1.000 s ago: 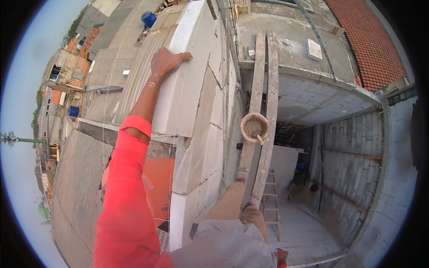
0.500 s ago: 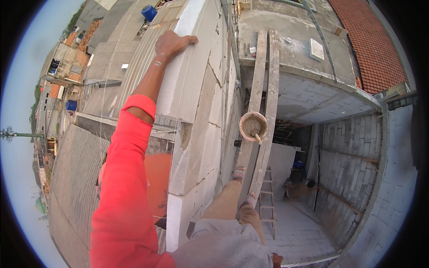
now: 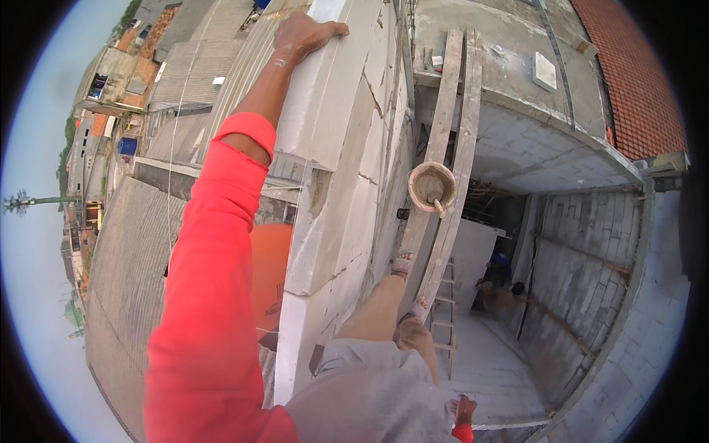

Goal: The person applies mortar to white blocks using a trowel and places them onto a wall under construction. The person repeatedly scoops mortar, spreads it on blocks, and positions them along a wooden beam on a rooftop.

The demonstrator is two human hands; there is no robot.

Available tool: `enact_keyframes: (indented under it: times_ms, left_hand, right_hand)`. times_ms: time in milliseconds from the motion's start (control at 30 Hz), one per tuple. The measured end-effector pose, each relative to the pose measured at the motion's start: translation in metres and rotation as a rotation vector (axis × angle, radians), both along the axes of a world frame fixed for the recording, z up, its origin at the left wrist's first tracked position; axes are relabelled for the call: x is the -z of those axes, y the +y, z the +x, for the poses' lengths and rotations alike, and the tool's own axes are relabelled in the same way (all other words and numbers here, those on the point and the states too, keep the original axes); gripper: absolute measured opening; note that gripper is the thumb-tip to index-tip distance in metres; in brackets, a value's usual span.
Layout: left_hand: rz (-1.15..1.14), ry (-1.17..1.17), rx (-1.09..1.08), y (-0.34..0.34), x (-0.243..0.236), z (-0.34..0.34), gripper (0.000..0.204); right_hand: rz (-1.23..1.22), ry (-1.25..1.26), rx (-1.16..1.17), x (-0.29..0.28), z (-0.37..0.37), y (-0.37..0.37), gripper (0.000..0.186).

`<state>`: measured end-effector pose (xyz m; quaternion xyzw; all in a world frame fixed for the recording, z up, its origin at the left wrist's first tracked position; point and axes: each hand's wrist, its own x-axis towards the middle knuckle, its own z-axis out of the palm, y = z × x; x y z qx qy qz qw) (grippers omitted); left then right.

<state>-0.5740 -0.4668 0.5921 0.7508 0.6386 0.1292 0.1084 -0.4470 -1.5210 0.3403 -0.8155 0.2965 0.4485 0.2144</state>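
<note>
Left hand (image 3: 304, 37): on pale-grey rectangular masonry block (image 3: 319, 111), thumb spread; other fingers unclear
Right hand (image 3: 464, 409): low; cannot tell fingers' state
Round, mortar-filled bucket (image 3: 430, 186): on grey wooden planks (image 3: 465, 129)

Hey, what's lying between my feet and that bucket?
Nothing loose: the head view shows only bare stretches of the two planks, parted by a gap, between your feet and the bucket.

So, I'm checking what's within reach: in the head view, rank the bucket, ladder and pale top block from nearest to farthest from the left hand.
1. Pale top block: under the left hand, touching it.
2. Bucket: to the right, on the planks.
3. Ladder: lower right, below the planks.
</note>
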Motion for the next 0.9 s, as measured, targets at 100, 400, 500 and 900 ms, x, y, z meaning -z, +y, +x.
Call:
enact_keyframes:
  times_ms: [100,400,500,900]
  left_hand:
    - [-0.05,-0.024,0.037,0.006,0.003,-0.004,0.09]
    - [0.019,-0.022,0.067,0.007,0.006,-0.005,0.106]
    - [-0.093,-0.187,0.066,-0.005,-0.004,-0.017,0.124]
    - [-0.33,-0.944,-0.169,-0.197,0.006,-0.13,0.107]
  right_hand:
    - [0.012,-0.016,0.014,-0.006,-0.005,-0.006,0.041]
    - [0.052,-0.001,-0.025,0.015,-0.001,0.022,0.032]
    - [0.134,-0.064,-0.048,0.036,0.018,0.049,0.025]
    - [0.38,-0.052,-0.314,0.073,0.054,0.173,0.019]
